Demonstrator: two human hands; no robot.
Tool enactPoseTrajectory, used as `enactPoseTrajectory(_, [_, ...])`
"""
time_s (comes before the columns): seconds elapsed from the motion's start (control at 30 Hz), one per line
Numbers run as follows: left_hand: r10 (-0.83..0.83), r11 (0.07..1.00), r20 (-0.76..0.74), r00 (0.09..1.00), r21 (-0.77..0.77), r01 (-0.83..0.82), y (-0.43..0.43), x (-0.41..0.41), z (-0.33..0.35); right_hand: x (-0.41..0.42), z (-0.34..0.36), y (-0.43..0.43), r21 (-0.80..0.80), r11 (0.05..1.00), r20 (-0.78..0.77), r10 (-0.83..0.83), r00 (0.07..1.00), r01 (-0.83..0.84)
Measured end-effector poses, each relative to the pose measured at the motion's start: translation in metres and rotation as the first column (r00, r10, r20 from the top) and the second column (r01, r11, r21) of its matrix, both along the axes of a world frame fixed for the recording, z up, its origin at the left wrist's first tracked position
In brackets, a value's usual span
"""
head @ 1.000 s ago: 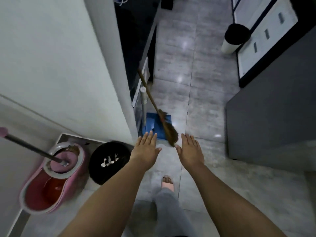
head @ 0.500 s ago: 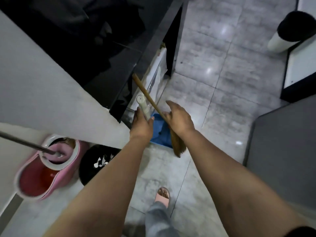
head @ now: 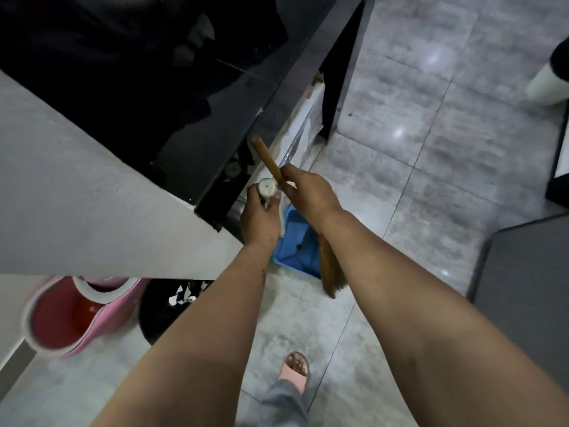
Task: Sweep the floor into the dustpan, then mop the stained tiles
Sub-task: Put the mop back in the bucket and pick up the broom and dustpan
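My left hand (head: 260, 220) was curled tight round the white handle (head: 267, 187) of the dustpan (head: 297, 251), just under its round cap. The handle stood upright close to the corner of the white wall (head: 77, 195). The blue dustpan sat on the grey tiled floor (head: 415, 149) at the foot of that wall, open side toward me.

My right hand (head: 308, 192) was clamped round the wooden stick of the broom (head: 268, 158), whose top end poked up to the left past my fingers. Its brown bristles (head: 331, 278) hung below my forearm, at the dustpan's right edge.

To the left, a pink bucket (head: 74, 315) holding reddish water stood beside a black bin (head: 163, 306). My sandalled foot (head: 295, 369) was planted on the tiles below.
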State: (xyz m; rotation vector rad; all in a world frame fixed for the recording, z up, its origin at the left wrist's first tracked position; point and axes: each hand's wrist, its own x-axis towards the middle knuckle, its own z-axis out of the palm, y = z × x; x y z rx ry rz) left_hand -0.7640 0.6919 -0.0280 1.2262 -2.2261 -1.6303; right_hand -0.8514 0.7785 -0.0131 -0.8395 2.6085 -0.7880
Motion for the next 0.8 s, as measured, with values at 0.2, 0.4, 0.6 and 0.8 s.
enactPoseTrajectory(0.2, [-0.107, 0.977, 0.063, 0.992, -0.177, 0.117, 0.024, 0.037, 0.015, 0.029, 0.018, 0.042, -0.023, 0.997, 0.050, -0.066, 0.997, 0.068])
enactPoseTrajectory(0.4, [-0.166, 0.961, 0.110, 0.980, -0.206, 0.186, 0.048, 0.103, 0.050, 0.098, 0.050, 0.078, -0.008, 0.990, 0.052, -0.139, 0.989, 0.139])
enactPoseTrajectory(0.6, [-0.211, 0.960, 0.040, 0.977, -0.179, 0.215, 0.045, 0.209, 0.084, 0.210, 0.085, 0.085, 0.030, 0.986, 0.003, -0.166, 0.986, 0.165])
enactPoseTrajectory(0.8, [-0.223, 0.957, -0.019, 0.975, -0.193, 0.216, 0.012, 0.354, 0.106, 0.352, 0.113, 0.057, 0.031, 0.988, -0.034, -0.152, 0.988, 0.153])
